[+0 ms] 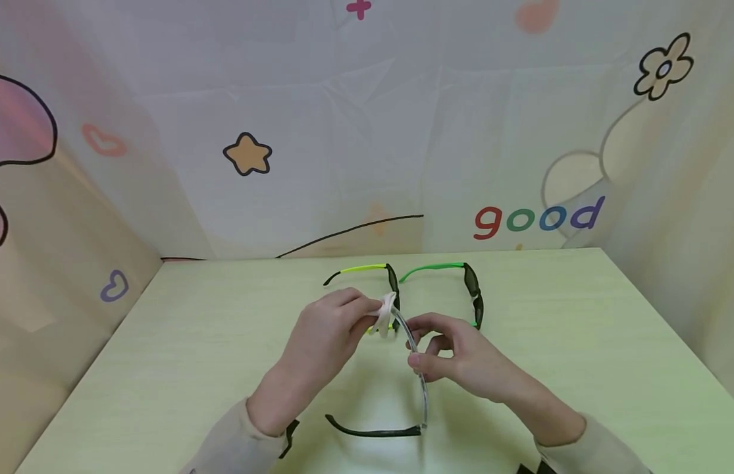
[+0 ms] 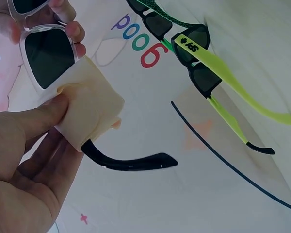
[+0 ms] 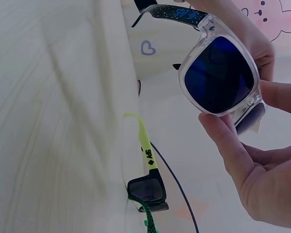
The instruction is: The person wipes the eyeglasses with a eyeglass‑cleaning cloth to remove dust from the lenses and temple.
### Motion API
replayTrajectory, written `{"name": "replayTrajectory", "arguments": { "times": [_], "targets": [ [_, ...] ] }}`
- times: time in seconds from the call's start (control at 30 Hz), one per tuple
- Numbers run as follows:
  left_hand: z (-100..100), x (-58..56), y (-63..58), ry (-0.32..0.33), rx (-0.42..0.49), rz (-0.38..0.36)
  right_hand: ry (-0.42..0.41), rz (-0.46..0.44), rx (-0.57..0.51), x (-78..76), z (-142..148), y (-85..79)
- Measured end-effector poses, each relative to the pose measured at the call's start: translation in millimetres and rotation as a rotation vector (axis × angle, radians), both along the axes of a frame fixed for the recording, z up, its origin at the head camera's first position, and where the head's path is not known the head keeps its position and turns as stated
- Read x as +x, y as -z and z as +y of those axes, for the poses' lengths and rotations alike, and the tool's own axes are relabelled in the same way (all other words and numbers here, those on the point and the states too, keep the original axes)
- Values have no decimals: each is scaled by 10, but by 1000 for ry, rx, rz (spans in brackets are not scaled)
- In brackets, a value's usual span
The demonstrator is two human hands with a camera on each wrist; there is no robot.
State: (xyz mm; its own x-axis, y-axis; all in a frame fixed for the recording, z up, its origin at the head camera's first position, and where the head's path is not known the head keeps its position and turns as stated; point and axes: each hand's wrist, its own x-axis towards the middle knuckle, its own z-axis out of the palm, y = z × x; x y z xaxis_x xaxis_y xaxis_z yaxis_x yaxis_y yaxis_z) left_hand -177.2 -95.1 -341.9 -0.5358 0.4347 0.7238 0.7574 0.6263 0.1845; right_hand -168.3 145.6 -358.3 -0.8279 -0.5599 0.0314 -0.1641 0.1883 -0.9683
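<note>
My right hand [image 1: 464,361] pinches a pair of clear-framed sunglasses [image 3: 220,75] around the nose bridge, thumb and fingers on the frame's edge. The lenses are dark, and one black temple points left near the table's front in the head view. My left hand [image 1: 325,337] pinches a cream cloth [image 2: 94,104] folded around the other end of the frame, near the hinge. A black temple tip sticks out below the cloth in the left wrist view. The cloth covers that corner of the sunglasses, and they are held above the table.
Behind the hands lie sunglasses with yellow temples [image 1: 363,268] and, to their right, sunglasses with green temples [image 1: 434,266], both on the pale table [image 1: 580,342]. A black object [image 1: 289,438] shows partly beside the left sleeve. A printed curtain [image 1: 367,145] stands behind the table.
</note>
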Motion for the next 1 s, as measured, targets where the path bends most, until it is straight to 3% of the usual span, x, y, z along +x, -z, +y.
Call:
{"name": "replayTrajectory", "arguments": {
  "times": [0.2,1.0],
  "targets": [
    [-47,14,12,17,10,-29,-9,-16,-2,-10,46,-20],
    [-453,45,188,-103,7,-170,-18,-61,-17,-221,214,-37]
  ]
}}
